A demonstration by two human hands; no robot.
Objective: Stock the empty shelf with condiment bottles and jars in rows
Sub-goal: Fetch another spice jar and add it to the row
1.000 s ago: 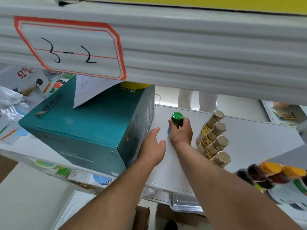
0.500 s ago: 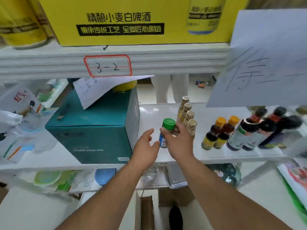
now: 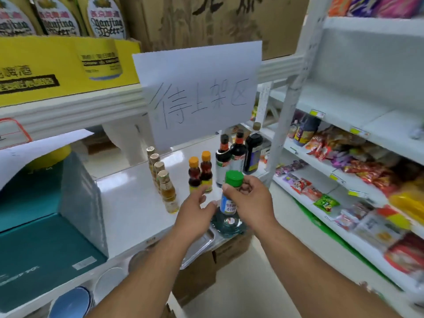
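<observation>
r. hand (image 3: 249,199): fingers closed round neck of small green-capped bottle w/ blue-white label (image 3: 230,195), gripping just under cap. bottle upright, long axis vertical, cap up, held in air over front edge of white shelf board (image 3: 128,203).
l. hand (image 3: 195,213): open, fingers spread, beside bottle's lower half; contact w/ it unclear.
on shelf, behind hands: row of 4 gold-capped amber glass bottles (image 3: 161,180) running front to back, upright; 2 orange-capped dark sauce bottles (image 3: 200,173) side by side; 3 tall dark bottles (image 3: 238,152) further back at r.
l. end of shelf: teal cardboard box (image 3: 34,230).
hanging above: white paper sign w/ handwritten characters (image 3: 199,92).
top tier: yellow beer carton (image 3: 57,67).
r. side: white rack of snack packets (image 3: 358,180), blurred.
</observation>
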